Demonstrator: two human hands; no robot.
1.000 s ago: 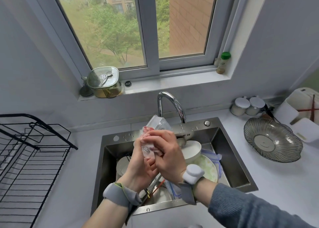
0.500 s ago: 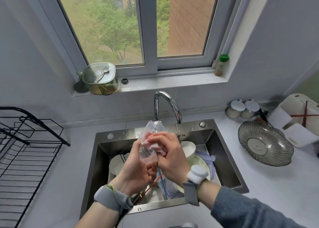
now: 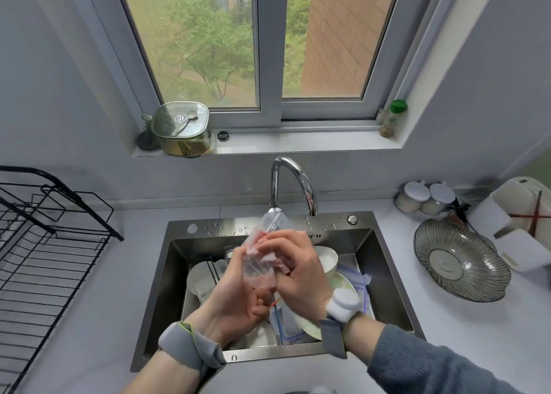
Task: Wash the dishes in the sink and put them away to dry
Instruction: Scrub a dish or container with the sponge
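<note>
Over the steel sink (image 3: 384,262) I hold a clear plastic container (image 3: 269,225) tilted, its far end just under the faucet spout (image 3: 275,207). My left hand (image 3: 235,295) grips it from below. My right hand (image 3: 298,271) holds a pink cloth (image 3: 268,259) pressed against the container's side. In the basin below lie a white bowl (image 3: 328,258), a white dish (image 3: 198,277), a pale green plate (image 3: 343,280), blue-edged plastic bags (image 3: 356,276) and chopsticks, partly hidden by my hands.
A black wire drying rack (image 3: 38,250) stands on the counter at the left. A ribbed glass bowl (image 3: 459,259), two lidded jars (image 3: 423,198) and a white holder (image 3: 515,215) sit at the right. A lidded pot (image 3: 182,130) and a green-capped bottle (image 3: 393,118) are on the windowsill.
The view has shifted a little. My hands stay on the container, and my right hand has slid the pink cloth slightly along its side.
</note>
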